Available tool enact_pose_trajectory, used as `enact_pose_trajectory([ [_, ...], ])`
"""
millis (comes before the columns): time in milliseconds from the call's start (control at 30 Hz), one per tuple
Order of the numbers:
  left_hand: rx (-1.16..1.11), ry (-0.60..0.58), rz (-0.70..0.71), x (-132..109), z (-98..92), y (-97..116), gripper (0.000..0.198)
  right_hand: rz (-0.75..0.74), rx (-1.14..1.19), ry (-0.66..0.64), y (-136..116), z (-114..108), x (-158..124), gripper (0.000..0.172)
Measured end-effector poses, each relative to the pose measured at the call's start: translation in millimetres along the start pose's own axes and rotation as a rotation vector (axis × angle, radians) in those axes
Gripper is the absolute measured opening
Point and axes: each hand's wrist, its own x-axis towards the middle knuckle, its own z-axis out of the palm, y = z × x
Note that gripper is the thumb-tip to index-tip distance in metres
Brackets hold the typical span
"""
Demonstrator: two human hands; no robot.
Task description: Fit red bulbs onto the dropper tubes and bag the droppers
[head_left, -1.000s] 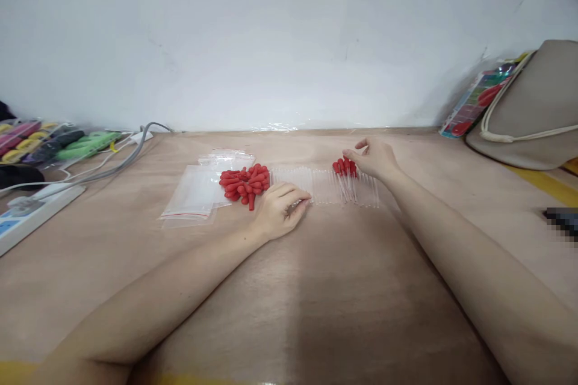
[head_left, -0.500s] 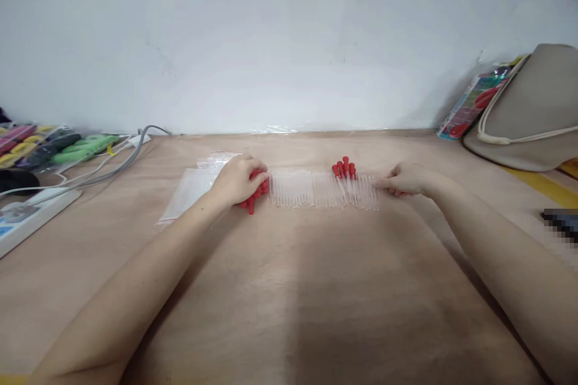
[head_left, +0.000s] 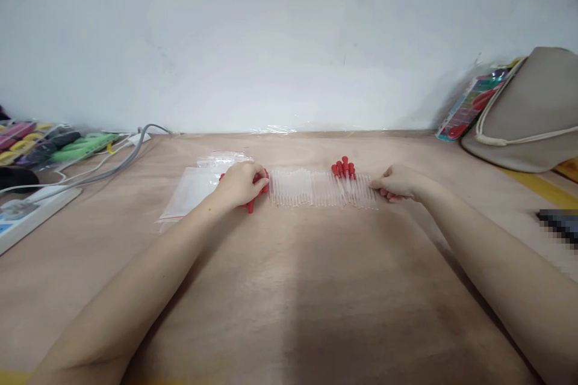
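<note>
A row of clear glass dropper tubes (head_left: pixel 293 187) lies side by side on the wooden table. Across its right part rest several tubes with red rubber bulbs (head_left: pixel 345 165) on their upper ends. My left hand (head_left: pixel 241 185) is over a pile of loose red rubber bulbs (head_left: pixel 250 206) at the row's left end, thumb and fingers closed on a bulb and partly covering the pile. At the right end, my right hand (head_left: pixel 397 183) pinches at the last glass dropper tube, its fingertips against the tube's upper part.
Clear zip bags (head_left: pixel 192 189) lie left of the bulbs. A power strip (head_left: pixel 40 210) with cables is at far left, near colourful packaged items (head_left: pixel 81 147). On the right are a grey-beige bag (head_left: pixel 533 108), a printed package (head_left: pixel 467 108) and a blurred dark object (head_left: pixel 560 225).
My left hand has shifted slightly right and down over the bulbs, uncovering some on its far side. My right hand has moved slightly left onto the end of the tube row.
</note>
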Motion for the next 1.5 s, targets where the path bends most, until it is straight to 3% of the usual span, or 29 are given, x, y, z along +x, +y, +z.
enact_pose_trajectory([
  [200,-0.11,-0.013,-0.043,-2.4,-5.2,4.1,0.016,-0.029,0.001,0.011,0.3,1.5,0.9,0.027],
  [433,0.177,0.281,0.075,1.0,-15.9,14.0,0.013,-0.057,-0.041,0.027,-2.8,2.5,-1.9,0.027],
  [633,-0.139,0.419,0.165,-9.4,-5.1,50.5,0.022,-0.052,-0.04,0.043,-6.0,6.0,-2.8,0.023],
  [767,-0.396,0.353,0.236,-22.0,20.4,69.6,0.021,-0.013,-0.018,0.032,-6.1,7.5,-2.2,0.022],
  [900,-0.516,0.335,0.142,-29.2,40.8,72.7,0.008,0.041,0.036,-0.025,-3.4,3.7,2.7,0.02],
  [1133,-0.554,0.283,-0.004,-31.3,53.1,65.4,0.015,0.061,0.127,-0.128,2.9,-10.4,11.8,0.021],
  [1200,-0.558,0.283,-0.01,-32.2,52.7,65.8,0.014,-0.023,0.178,-0.146,0.2,-15.9,8.9,0.021],
  [1333,-0.51,0.299,0.053,-32.7,49.9,66.9,0.018,-0.393,0.407,-0.107,-15.0,-15.4,-11.3,0.019],
  [1433,-0.469,0.284,0.106,-32.2,48.3,66.3,0.017,-0.66,0.389,-0.067,-22.0,8.9,-32.0,0.01],
  [1500,-0.419,0.292,0.119,-32.1,47.7,65.3,0.016,-0.803,0.245,0.015,-18.9,34.5,-43.6,0.017],
])
